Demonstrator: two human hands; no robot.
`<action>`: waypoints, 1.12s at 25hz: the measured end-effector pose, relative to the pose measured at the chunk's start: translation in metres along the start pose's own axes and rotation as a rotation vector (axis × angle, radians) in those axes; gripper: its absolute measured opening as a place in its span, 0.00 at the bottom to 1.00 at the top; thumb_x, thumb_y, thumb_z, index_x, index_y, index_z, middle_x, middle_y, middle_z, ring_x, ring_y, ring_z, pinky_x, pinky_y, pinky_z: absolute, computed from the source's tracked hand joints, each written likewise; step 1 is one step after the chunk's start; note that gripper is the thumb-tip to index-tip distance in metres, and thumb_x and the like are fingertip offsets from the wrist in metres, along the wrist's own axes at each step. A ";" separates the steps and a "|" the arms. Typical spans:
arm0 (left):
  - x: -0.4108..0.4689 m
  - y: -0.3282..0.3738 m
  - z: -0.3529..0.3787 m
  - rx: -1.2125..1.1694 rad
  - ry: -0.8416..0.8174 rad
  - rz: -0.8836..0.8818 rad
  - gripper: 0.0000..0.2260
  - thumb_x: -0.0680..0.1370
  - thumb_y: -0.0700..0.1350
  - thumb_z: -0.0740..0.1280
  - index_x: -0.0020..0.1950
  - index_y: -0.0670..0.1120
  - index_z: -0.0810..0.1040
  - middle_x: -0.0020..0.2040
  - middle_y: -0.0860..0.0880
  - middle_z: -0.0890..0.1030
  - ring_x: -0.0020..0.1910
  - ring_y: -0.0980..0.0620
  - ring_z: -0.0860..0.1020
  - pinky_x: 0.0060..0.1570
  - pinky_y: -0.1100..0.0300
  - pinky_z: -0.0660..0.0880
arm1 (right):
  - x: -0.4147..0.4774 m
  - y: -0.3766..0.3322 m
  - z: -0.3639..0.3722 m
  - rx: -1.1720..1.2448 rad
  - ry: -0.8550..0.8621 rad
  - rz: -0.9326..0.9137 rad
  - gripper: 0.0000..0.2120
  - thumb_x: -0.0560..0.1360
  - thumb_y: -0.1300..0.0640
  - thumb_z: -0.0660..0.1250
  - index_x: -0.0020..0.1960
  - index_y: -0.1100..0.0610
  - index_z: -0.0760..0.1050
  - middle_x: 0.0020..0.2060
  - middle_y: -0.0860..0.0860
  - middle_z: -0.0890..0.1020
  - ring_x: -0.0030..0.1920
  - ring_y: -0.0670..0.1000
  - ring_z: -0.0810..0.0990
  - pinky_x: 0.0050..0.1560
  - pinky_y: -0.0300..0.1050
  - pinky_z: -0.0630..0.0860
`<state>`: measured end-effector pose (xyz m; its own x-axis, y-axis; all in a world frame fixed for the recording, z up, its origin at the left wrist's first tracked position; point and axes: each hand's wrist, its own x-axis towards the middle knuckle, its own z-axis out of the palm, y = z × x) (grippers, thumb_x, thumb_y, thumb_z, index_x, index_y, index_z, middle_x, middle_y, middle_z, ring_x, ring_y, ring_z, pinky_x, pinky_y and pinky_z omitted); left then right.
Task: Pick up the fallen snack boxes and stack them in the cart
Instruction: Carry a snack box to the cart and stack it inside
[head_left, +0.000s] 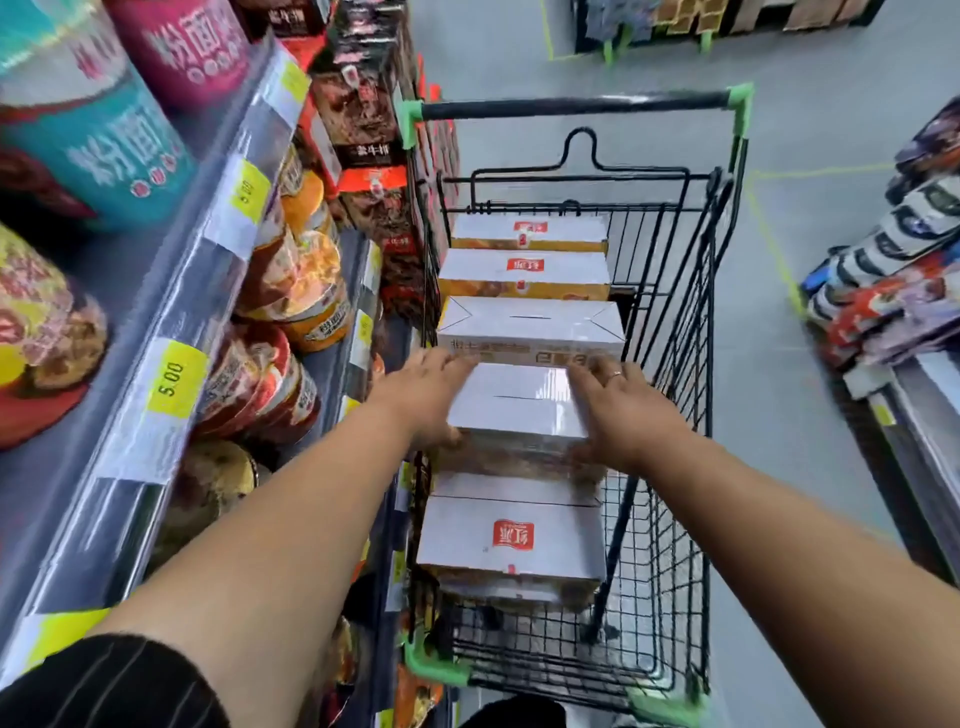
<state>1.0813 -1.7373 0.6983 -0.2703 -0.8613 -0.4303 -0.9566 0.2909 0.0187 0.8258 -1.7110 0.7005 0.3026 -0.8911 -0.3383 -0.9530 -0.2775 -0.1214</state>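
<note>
A black wire cart (670, 519) with green corner caps stands in the aisle, holding a row of several white-topped snack boxes. I hold one white snack box (511, 402) between both hands above the middle of the row. My left hand (423, 395) presses its left side, with the thumb under the near edge. My right hand (621, 402), wearing a ring, presses its right side with fingers extended. Beyond it lies another box (530, 322), and a box with a red logo (511, 535) sits nearer to me.
A shelf unit (171, 332) with noodle bowls and yellow price tags runs close along the cart's left side. Dark boxed goods (363, 119) stand at the shelf's far end. Packaged goods (893, 270) are piled on a display at the right. Grey floor lies between.
</note>
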 end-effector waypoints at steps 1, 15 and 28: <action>0.000 0.001 0.003 -0.006 0.013 -0.005 0.48 0.68 0.58 0.75 0.78 0.53 0.48 0.74 0.45 0.58 0.74 0.42 0.55 0.68 0.40 0.66 | -0.001 0.001 0.004 0.011 -0.003 0.017 0.50 0.69 0.41 0.72 0.78 0.51 0.44 0.77 0.58 0.53 0.74 0.62 0.56 0.68 0.60 0.67; -0.012 0.136 -0.033 -0.207 0.247 0.402 0.48 0.64 0.76 0.62 0.77 0.54 0.56 0.77 0.49 0.59 0.77 0.48 0.53 0.76 0.48 0.50 | -0.104 0.040 0.003 0.323 0.192 0.361 0.50 0.67 0.40 0.74 0.78 0.48 0.47 0.73 0.55 0.55 0.70 0.60 0.61 0.65 0.55 0.69; -0.127 0.405 -0.058 -0.209 0.324 0.921 0.49 0.63 0.75 0.64 0.78 0.53 0.56 0.75 0.50 0.61 0.73 0.50 0.57 0.74 0.53 0.55 | -0.404 0.132 0.003 0.341 0.481 0.689 0.49 0.66 0.34 0.72 0.77 0.46 0.50 0.73 0.47 0.58 0.71 0.54 0.60 0.69 0.52 0.67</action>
<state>0.7216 -1.5341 0.8128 -0.9033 -0.4177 0.0983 -0.3505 0.8502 0.3928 0.5776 -1.3860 0.8183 -0.4449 -0.8953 -0.0212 -0.8416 0.4261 -0.3317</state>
